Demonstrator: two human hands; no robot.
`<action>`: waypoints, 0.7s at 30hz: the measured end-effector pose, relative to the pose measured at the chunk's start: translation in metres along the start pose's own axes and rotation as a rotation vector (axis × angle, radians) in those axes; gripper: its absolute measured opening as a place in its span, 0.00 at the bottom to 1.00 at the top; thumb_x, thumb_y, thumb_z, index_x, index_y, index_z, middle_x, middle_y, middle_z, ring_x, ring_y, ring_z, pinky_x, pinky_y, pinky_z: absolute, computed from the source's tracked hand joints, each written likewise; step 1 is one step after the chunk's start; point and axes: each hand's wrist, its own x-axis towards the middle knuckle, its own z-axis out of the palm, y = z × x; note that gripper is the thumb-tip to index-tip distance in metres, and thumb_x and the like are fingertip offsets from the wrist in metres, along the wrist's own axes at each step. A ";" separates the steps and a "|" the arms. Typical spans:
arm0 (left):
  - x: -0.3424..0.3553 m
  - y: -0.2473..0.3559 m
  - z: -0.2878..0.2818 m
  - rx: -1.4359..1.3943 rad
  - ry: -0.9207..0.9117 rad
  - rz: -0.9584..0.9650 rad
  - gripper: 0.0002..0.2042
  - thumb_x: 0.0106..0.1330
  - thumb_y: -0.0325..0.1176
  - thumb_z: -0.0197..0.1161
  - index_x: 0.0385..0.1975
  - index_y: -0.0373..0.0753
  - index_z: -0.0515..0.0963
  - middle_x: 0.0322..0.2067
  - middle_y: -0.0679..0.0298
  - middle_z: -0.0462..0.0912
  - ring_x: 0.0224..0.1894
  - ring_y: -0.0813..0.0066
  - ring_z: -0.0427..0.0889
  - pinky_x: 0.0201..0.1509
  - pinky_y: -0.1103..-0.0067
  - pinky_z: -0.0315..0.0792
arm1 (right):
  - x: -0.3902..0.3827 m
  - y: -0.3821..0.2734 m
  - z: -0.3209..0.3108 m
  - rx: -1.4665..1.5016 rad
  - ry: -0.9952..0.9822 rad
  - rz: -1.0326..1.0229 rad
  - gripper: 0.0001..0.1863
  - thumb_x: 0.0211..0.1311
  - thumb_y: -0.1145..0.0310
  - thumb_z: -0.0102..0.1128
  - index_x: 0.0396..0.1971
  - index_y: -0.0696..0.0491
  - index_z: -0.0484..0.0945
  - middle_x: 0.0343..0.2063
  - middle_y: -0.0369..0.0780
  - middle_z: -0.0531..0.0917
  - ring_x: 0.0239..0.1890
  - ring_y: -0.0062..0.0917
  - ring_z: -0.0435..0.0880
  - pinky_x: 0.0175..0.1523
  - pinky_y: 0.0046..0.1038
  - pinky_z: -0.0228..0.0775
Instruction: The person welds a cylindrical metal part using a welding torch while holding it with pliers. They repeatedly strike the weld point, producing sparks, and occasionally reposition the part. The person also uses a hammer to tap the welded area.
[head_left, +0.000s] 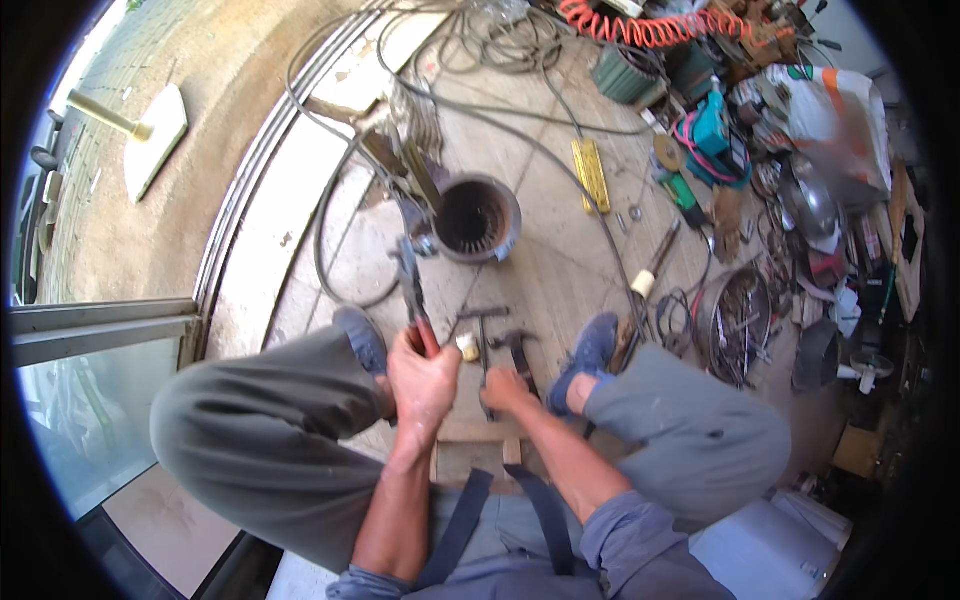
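My left hand (424,380) is closed round the red grips of a pair of pliers (411,285). Their dark jaws reach up to a small metal piece beside an upright, open-topped metal cylinder (513,222). Lower and to the right, my right hand (507,391) is wrapped round the handle of a chipping hammer (483,335), whose thin head points away from me. Close to that hand lies a claw hammer (517,350) on the floor. Between the pliers and the chipping hammer sits a small pale yellow-white object (468,347), its kind unclear.
Dark cables (470,105) loop across the tiled floor. Beyond the cylinder lies a yellow bar (591,176). At right are a green grinder (684,198), a teal machine (715,135) and a round pan (765,300) of metal bits. A glass door (95,400) stands at left.
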 end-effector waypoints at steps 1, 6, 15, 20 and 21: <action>0.005 -0.008 0.005 0.086 0.014 -0.077 0.12 0.52 0.31 0.67 0.30 0.30 0.74 0.25 0.62 0.79 0.28 0.78 0.74 0.33 0.76 0.72 | 0.006 -0.001 0.005 0.000 -0.009 0.020 0.18 0.56 0.63 0.62 0.41 0.60 0.84 0.44 0.58 0.84 0.51 0.51 0.84 0.57 0.46 0.77; 0.019 -0.023 0.032 0.334 0.055 -0.080 0.15 0.52 0.33 0.66 0.34 0.28 0.75 0.27 0.55 0.82 0.29 0.69 0.79 0.39 0.72 0.74 | 0.018 -0.001 0.025 0.014 0.010 0.049 0.18 0.60 0.61 0.65 0.42 0.60 0.82 0.44 0.57 0.85 0.50 0.50 0.85 0.55 0.46 0.78; 0.019 -0.032 0.062 0.591 -0.039 -0.087 0.27 0.51 0.40 0.70 0.47 0.27 0.75 0.37 0.40 0.85 0.42 0.43 0.85 0.49 0.62 0.77 | 0.008 0.008 0.035 0.159 0.106 0.073 0.24 0.61 0.59 0.62 0.45 0.65 0.75 0.40 0.58 0.85 0.46 0.51 0.86 0.51 0.47 0.79; 0.018 -0.024 0.065 0.616 -0.072 -0.090 0.29 0.50 0.40 0.70 0.50 0.28 0.75 0.35 0.40 0.84 0.41 0.44 0.85 0.47 0.61 0.77 | -0.042 -0.022 -0.009 0.339 0.334 0.181 0.26 0.55 0.61 0.67 0.43 0.69 0.73 0.36 0.59 0.85 0.39 0.49 0.87 0.43 0.47 0.79; 0.018 -0.021 0.066 0.602 -0.082 -0.092 0.29 0.50 0.40 0.70 0.50 0.27 0.75 0.36 0.39 0.84 0.42 0.43 0.85 0.48 0.61 0.76 | -0.050 -0.026 -0.025 0.332 0.355 0.197 0.26 0.54 0.62 0.67 0.43 0.69 0.72 0.34 0.58 0.85 0.36 0.47 0.88 0.40 0.46 0.79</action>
